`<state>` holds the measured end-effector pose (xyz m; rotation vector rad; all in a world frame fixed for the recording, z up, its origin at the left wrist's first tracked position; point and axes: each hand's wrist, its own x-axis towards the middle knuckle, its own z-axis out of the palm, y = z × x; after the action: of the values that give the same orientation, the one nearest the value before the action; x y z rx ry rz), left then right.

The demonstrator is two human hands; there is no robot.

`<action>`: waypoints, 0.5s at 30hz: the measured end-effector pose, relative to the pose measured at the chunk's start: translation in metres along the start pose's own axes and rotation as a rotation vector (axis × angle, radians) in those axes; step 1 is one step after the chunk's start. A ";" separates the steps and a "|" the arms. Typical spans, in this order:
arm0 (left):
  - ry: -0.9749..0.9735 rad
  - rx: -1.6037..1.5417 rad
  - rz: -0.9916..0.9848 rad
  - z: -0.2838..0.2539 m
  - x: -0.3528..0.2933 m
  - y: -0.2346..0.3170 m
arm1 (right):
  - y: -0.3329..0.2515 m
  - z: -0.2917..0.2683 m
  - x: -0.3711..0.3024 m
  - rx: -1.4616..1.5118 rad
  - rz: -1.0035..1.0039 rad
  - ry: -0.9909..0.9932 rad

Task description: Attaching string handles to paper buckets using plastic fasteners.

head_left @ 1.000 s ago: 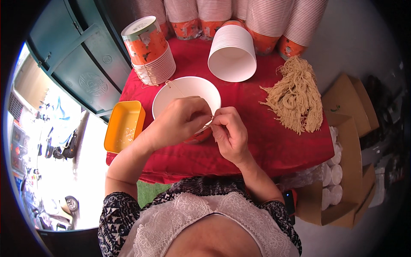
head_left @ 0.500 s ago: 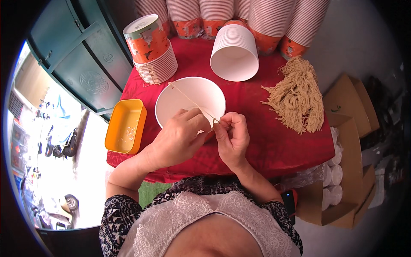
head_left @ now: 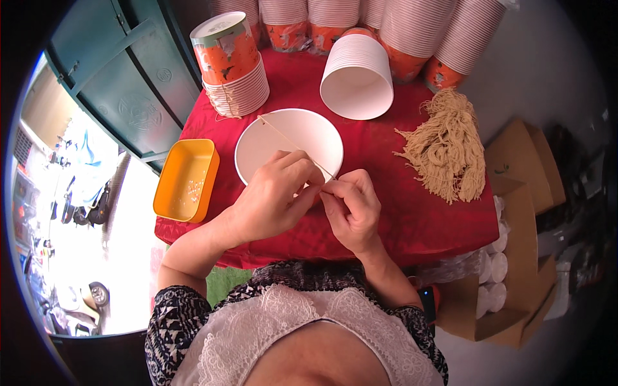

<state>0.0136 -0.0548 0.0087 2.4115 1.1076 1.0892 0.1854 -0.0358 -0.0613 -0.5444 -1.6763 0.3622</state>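
Note:
Both of my hands meet over the near rim of a white paper bucket [head_left: 277, 138], pinching a thin tan string [head_left: 290, 143]. From the bucket's far left rim the string runs down to my fingers. My left hand [head_left: 277, 196] is closed, its thumb and forefinger pressed together at the string. Beside it, my right hand [head_left: 354, 209] pinches the string's near end, fingers curled. The fingertips hide exactly how the string lies between them. To the right lies a loose bundle of tan strings [head_left: 447, 148].
A yellow tray [head_left: 164, 186] with small white bits stands at the left. Behind are an upright stack of buckets [head_left: 225, 58] wound with string, a tipped stack [head_left: 357, 71] and several tall wrapped stacks [head_left: 418, 32]. Open cardboard boxes [head_left: 521, 244] stand right of the red-covered table [head_left: 412, 238].
My right hand has shifted slightly right, and its fingers have curled further over the string. The view has shifted slightly.

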 end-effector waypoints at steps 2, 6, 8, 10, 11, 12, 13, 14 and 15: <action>0.009 -0.004 0.004 0.000 0.001 -0.002 | -0.001 0.000 -0.001 0.024 0.031 -0.020; 0.016 0.000 0.045 0.004 0.003 -0.009 | 0.011 0.000 -0.004 0.176 0.054 -0.015; 0.012 -0.002 0.050 0.004 0.003 -0.008 | 0.006 -0.001 -0.009 0.338 0.260 -0.030; 0.002 -0.039 -0.066 0.005 0.001 -0.005 | 0.003 -0.001 -0.012 0.498 0.469 -0.043; 0.003 -0.039 -0.067 0.004 -0.001 -0.006 | 0.001 -0.002 -0.011 0.577 0.571 -0.039; 0.004 -0.040 -0.050 0.003 -0.002 -0.008 | -0.001 -0.002 -0.011 0.656 0.673 -0.033; 0.005 -0.041 -0.034 0.002 -0.003 -0.009 | -0.001 -0.002 -0.011 0.655 0.672 -0.033; 0.006 -0.041 -0.033 0.001 -0.003 -0.007 | -0.001 -0.001 -0.012 0.652 0.666 -0.021; 0.020 0.018 0.001 0.000 -0.003 -0.003 | -0.001 -0.001 -0.012 0.649 0.661 -0.009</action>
<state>0.0107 -0.0549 0.0049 2.4199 1.1276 1.1110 0.1876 -0.0430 -0.0713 -0.5834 -1.2409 1.3312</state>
